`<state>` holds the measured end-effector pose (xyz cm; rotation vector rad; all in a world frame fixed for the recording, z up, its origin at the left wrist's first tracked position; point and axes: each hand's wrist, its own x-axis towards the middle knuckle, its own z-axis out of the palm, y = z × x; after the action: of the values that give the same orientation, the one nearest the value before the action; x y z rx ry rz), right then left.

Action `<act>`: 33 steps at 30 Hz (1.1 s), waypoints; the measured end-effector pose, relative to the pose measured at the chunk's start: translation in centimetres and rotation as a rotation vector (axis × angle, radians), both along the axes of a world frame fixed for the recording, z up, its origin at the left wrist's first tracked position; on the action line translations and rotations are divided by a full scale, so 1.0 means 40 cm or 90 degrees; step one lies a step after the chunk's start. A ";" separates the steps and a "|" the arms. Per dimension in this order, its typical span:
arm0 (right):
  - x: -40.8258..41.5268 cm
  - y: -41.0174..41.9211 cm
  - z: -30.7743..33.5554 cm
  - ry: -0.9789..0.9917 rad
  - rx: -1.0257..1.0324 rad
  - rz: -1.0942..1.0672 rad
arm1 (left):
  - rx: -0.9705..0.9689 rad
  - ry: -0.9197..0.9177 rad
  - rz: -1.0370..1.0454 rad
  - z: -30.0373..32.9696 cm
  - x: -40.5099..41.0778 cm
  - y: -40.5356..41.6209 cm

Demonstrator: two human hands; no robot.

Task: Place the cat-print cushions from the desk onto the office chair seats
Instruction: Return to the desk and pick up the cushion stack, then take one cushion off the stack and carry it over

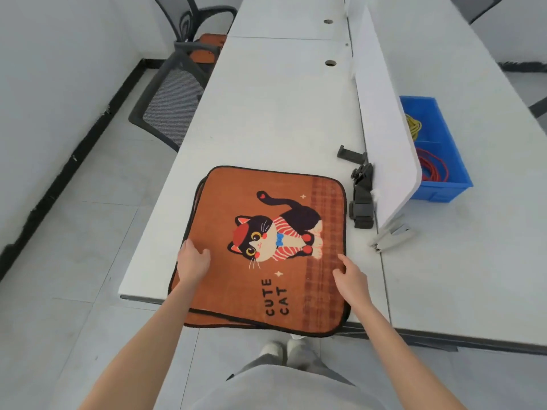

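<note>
Cushions [260, 247] with the cat print lie stacked at the near end of the white bench [275, 113], the top one brown with a black-and-white cat and the words CUTE CAT, its near edge hanging a little past the bench edge; at least one more peeps out beneath it along the left and near sides. In the head view, the only one given, the left hand [194, 258] rests on the top cushion near its left edge, fingers loosely spread and lying on the cloth, while the right hand [349, 275] touches the plaid strip near the right edge, fingers relaxed and thumb apart; neither hand seems to pinch anything yet, though what the fingertips do at the edges cannot be told for certain. Well up the left side of the bench stands an office chair [168, 108] with a mesh back, and behind it a second chair [195, 25] that appears to carry a brown cushion [207, 45] on its seat already. A black clamp [361, 190] lies just beside the white divider [381, 113], with a blue bin [441, 161] of cords beyond. The step in hand looks like taking hold of the top cushion; the next move probably calls for curling fingers under both side edges, lifting only the top layer, and carrying it to the nearer chair.
</note>
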<state>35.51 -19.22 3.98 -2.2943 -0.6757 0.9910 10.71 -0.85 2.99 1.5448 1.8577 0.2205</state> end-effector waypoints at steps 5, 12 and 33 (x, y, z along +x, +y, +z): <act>0.008 -0.001 -0.003 -0.024 0.020 -0.001 | -0.019 0.054 0.048 -0.007 -0.008 -0.012; 0.034 0.002 -0.008 0.016 0.075 -0.153 | 0.123 0.017 0.078 0.027 -0.006 -0.027; -0.340 0.290 0.183 -0.019 0.169 0.437 | 0.366 0.084 0.229 0.227 -0.373 -0.196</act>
<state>21.90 -7.61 11.32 -1.8660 -1.5674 1.0695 -4.22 -8.68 12.09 1.5939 2.3012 0.9034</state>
